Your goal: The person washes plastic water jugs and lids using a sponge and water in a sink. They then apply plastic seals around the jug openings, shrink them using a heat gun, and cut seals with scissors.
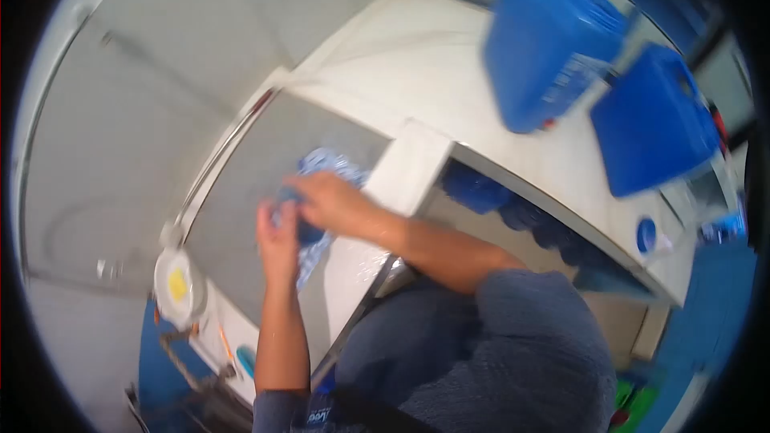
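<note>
My left hand and my right hand meet over a grey sunken basin. Their fingers are closed round a small blue thing, which motion blur and the fingers partly hide; its kind does not show. Beneath and behind the hands lies a crumpled blue-and-white patterned sheet, either cloth or plastic. Darker blue shows just under my right hand, and I cannot tell whether it belongs to the held thing.
Two blue jerrycans stand on the white counter, with a round blue lid nearby. Dark blue rounded things fill the shelf below. At left, a white bowl holds a yellow sponge-like piece.
</note>
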The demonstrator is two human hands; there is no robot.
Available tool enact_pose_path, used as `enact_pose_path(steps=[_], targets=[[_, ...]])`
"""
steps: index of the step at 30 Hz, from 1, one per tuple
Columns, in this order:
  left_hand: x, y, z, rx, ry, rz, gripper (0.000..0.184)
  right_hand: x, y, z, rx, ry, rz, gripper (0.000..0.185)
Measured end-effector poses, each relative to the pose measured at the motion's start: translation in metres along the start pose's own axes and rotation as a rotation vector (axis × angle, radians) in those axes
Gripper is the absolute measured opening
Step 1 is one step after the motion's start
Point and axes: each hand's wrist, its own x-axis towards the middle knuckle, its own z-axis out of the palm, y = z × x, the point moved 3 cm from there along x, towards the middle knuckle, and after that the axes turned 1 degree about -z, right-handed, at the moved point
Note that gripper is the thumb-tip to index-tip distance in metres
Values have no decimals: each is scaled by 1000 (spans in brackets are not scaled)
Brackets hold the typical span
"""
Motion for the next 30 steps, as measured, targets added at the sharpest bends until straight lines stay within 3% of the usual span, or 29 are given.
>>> enact_pose_path(steps=[1,3,5,6,8,13,19,24,26,30], targets=[[1,12,-2,44,42,142,41,5,-2,-9,64,46,-11,52],[6,26,-24,-94,5,-73,43,20,-2,-23,-11,63,-156,60],[10,31,-47,-215,-13,-241,44,35,-22,-37,-85,-51,-122,61],[10,31,-60,-209,55,-244,44,38,-32,-40,-173,-37,-194,60],[6,30,-66,-231,-21,-312,40,42,-44,-45,-170,-108,-227,58],[-9,42,-87,-236,136,-240,35,50,-76,-27,-240,-213,-294,55],[-20,56,-99,-40,151,-179,39,53,-96,-11,-293,-188,-443,56],[-32,50,-112,123,131,-180,53,53,-104,-2,-362,-232,-425,58],[-37,53,-116,354,73,-222,60,49,-105,7,-385,-266,-409,57],[-45,39,-126,274,137,-208,58,39,-90,35,-287,-403,-270,55]])
